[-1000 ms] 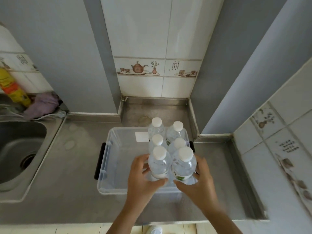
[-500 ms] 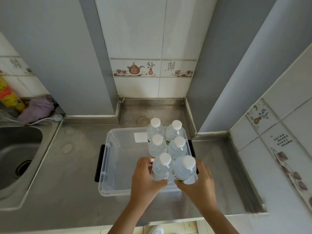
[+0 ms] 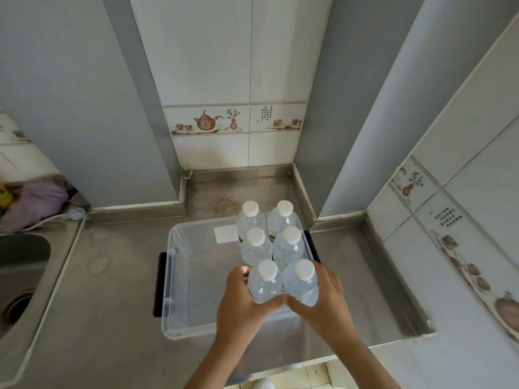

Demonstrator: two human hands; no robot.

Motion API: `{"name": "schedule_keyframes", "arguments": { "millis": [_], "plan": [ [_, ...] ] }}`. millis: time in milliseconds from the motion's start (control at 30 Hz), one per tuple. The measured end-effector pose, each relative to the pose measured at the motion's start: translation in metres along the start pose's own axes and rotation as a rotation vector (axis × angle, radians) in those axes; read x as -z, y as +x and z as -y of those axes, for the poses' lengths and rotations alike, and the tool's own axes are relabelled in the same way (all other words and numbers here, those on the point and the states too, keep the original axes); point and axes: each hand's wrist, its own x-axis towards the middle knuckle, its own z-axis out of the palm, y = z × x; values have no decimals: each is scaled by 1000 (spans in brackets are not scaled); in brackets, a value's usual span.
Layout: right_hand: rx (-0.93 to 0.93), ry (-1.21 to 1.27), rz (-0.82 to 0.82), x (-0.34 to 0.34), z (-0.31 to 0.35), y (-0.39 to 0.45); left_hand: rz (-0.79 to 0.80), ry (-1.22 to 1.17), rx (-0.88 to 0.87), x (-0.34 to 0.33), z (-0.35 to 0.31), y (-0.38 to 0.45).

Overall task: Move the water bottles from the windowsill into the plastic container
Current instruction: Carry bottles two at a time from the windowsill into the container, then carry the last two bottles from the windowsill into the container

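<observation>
A clear plastic container (image 3: 179, 279) with black side handles stands on the steel counter. Several clear water bottles with white caps stand upright in its right half, in two columns. My left hand (image 3: 243, 301) is wrapped around the near left bottle (image 3: 265, 282). My right hand (image 3: 327, 299) is wrapped around the near right bottle (image 3: 302, 283). Both near bottles stand low in the container, side by side and touching. Behind them stand the middle pair (image 3: 257, 245) and the far pair (image 3: 251, 217). The windowsill is out of view.
A steel sink (image 3: 19, 276) lies at the left, with a purple cloth (image 3: 33, 200) behind it. Grey wall columns and tiled walls close off the back and right. The container's left half holds nothing. The counter's front edge (image 3: 365, 349) runs just below my wrists.
Both hands have lowered the two near bottles down into the container, close behind the middle pair. My view has tilted slightly, shifting the scene.
</observation>
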Motion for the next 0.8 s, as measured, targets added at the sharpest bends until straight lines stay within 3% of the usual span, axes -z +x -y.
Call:
{"name": "schedule_keyframes", "arguments": {
  "millis": [233,500,667,800],
  "plan": [
    [-89,-152,96,18,-5,-12,-173,120,-288,5,-7,-14],
    [-127,-330,-110,78,1,-55,-216,412,-623,7,-57,-29],
    [-197,-398,-231,128,-6,-105,-119,590,-813,-28,-92,-59],
    [-304,-436,-296,171,-19,-164,46,594,-946,-75,-106,-103]
  ]
}}
